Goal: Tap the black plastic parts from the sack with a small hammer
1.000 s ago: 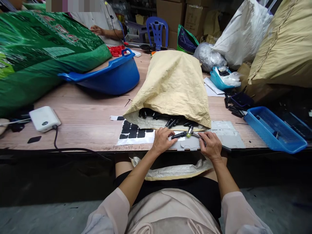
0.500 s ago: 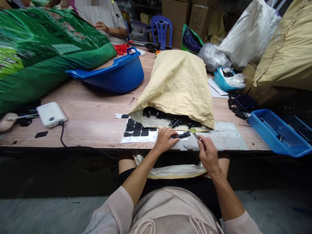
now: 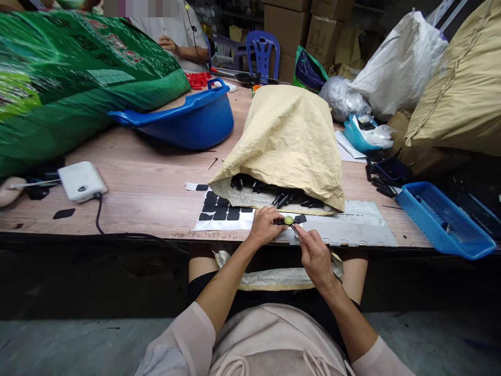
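My left hand pinches a slim black plastic part near the table's front edge. In my right hand is a small tool with a metal shaft and a round yellow-green head. That head lies over the black part, hiding some of it; whether they touch I cannot tell. Just beyond both hands a tan woven sack lies with its mouth toward me, several black parts showing inside. A white sheet of black rounded-square pads lies left of my left hand. Under the work is a flat grey board.
A blue basin and large green bag stand to the left. A white box with a cable sits near the front left. At right is a blue basket. Another person's hand is across the table.
My right hand has moved left, bringing the tool's yellow-green head from beside the black part to over it. My left hand stays in place, holding the part.
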Demonstrator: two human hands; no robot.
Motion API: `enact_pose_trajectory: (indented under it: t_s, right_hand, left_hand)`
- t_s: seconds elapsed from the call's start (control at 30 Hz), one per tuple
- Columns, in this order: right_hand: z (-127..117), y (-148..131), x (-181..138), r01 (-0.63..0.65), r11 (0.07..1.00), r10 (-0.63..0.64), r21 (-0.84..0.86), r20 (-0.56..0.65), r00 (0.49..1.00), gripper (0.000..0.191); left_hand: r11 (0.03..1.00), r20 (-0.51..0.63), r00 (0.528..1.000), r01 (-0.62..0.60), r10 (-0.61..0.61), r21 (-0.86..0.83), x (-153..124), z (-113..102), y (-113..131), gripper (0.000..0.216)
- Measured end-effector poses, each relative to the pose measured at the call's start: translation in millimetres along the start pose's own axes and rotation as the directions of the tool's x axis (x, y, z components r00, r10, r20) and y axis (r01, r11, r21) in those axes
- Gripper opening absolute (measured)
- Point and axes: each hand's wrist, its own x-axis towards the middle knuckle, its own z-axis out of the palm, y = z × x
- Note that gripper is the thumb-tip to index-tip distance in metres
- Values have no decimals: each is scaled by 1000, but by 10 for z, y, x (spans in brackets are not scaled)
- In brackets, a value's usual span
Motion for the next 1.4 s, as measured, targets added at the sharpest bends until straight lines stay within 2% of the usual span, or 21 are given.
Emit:
enact_pose_trajectory:
  t_s: [0.17,0.37,0.47,0.57,0.67,0.8,0.9,1.03,1.17,1.27,1.33,1.4]
  right_hand:
    - [-73,13,6,-24,998,29,60,-80,996,47]
    - [-73,60,-16,-88,996,89,29,-52,995,41]
    - [-200,141,51,-96,995,100,30,-156,983,41]
    - [-400,339,114,-151,986,129,-64,-263,956,39]
    - [-572,646,135,-333,913,245,-236,-334,910,37]
    - [-674,1024,204,-581,707,446,-403,-383,809,34]
    - [-652,1175,310,-622,617,515,-483,-349,783,33]
    - [-538,1233,413,-641,582,539,-500,-353,765,31]
    - [-440,1249,414,-668,565,504,-484,-438,744,32]
    - [-425,1265,391,-654,572,490,-494,-434,756,32]
    - [-429,1272,383,-641,578,483,-505,-421,768,32]
    - [-433,1271,382,-633,582,476,-510,-418,774,32]
  left_hand:
    - [1000,-3,1000,1,-1,-5,11,5,-3,15]
    - [1000,-1,1000,0,0,5,0,-21,19,14]
    - [1000,-18,1000,-7,7,3,-21,-25,38,11]
    - [1000,-33,999,-12,12,6,-36,-17,53,16]
    - [999,-32,999,-28,28,16,-37,-5,55,22]
    - [998,-11,998,-58,58,24,-31,9,30,15]
    - [998,-19,998,-57,57,17,-28,20,6,16]
    - [999,-17,998,-54,54,6,2,35,-30,16]
    - [985,-93,982,-167,163,-46,-49,43,-53,13]
    - [926,-181,929,-350,324,-141,-292,64,-50,20]
    - [871,-122,897,-441,424,-216,-539,103,-65,27]
    - [875,45,894,-424,445,-235,-779,163,-109,28]
